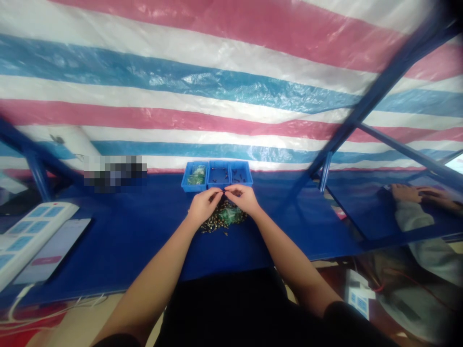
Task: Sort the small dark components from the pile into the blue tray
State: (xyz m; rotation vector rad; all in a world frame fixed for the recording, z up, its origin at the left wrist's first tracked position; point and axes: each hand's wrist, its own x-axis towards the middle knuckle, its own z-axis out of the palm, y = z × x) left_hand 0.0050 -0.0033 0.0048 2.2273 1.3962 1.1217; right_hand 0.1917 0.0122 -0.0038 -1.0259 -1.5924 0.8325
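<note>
My left hand point(207, 206) and my right hand point(243, 198) meet fingertip to fingertip in a pinch in front of the blue bins. A tiny dark thing seems to sit between the fingertips, too small to name. Below the hands lies a loose pile of small brass-and-dark metal pieces point(214, 223), screw-like in shape. On the pile rests a green-tinted clear plastic packet point(230, 215). Just beyond my fingers, the left bin point(184, 182) holds green packets, while the middle bin point(217, 179) and the right bin point(246, 171) hold a few small dark pieces.
A white power strip point(39, 231) and a phone point(54, 250) with a cable lie on the blue table point(133, 241) at left. Blue metal posts point(336, 135) frame the bench before a striped plastic sheet point(181, 77). At right, another person's hands point(407, 193) rest on a neighbouring table.
</note>
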